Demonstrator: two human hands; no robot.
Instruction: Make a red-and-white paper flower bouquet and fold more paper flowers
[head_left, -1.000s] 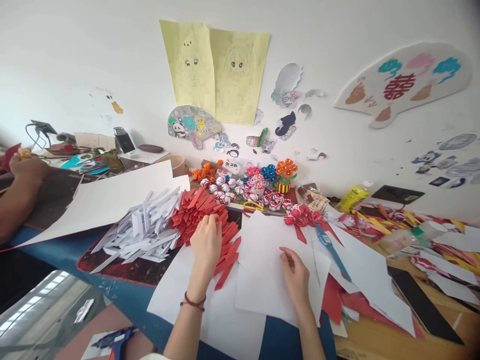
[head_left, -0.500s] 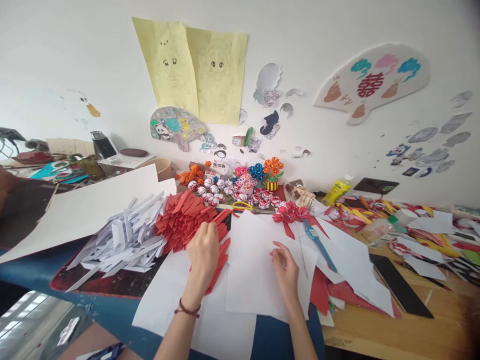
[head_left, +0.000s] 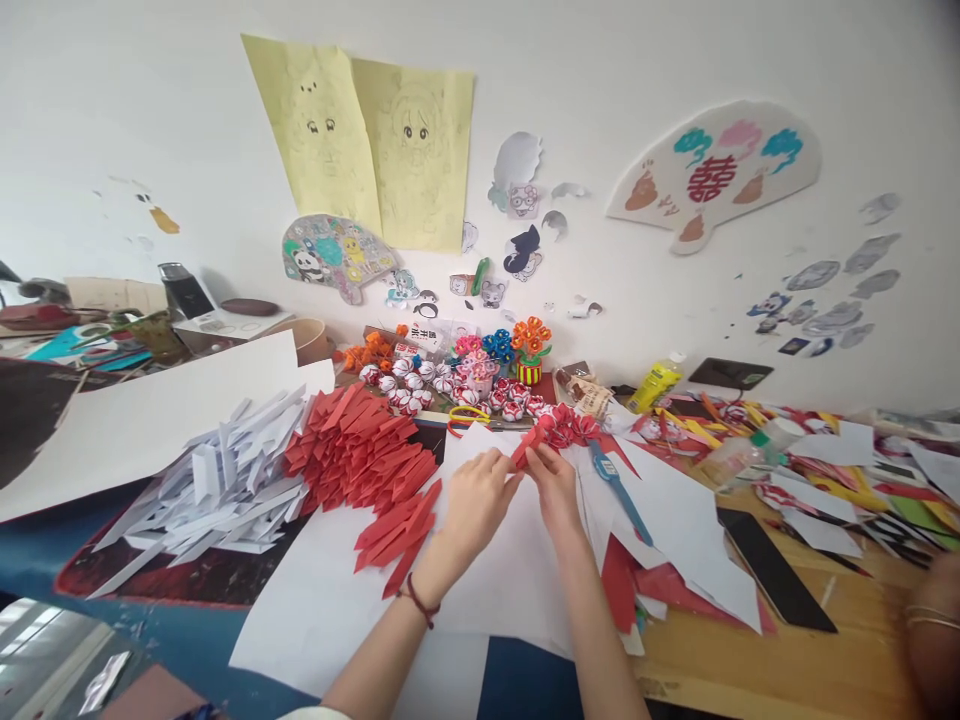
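My left hand (head_left: pixel 478 502) and my right hand (head_left: pixel 553 486) have come together above the white sheets (head_left: pixel 517 560). Their fingertips close on a red folded paper piece (head_left: pixel 529 442), held up and tilted between them. Left of my hands, a big heap of red folded paper pieces (head_left: pixel 352 440) lies close to a few loose ones (head_left: pixel 401 530) on the white paper. Farther left is a heap of white folded paper pieces (head_left: pixel 225 490). Just beyond my right hand sits a red paper flower cluster (head_left: pixel 568 426).
A blue craft knife (head_left: pixel 621 490) lies right of my hands, beside white sheets and a dark flat bar (head_left: pixel 776 570). Yellow-handled scissors (head_left: pixel 469 416), paper flowers (head_left: pixel 409 380) and a yellow bottle (head_left: pixel 656 382) stand or lie behind. Another person's arm (head_left: pixel 934 620) enters at right.
My left hand has left the red heap and moved right, with a red folded paper piece. My right hand has risen slightly and closed on the same piece. The view has turned a little right.
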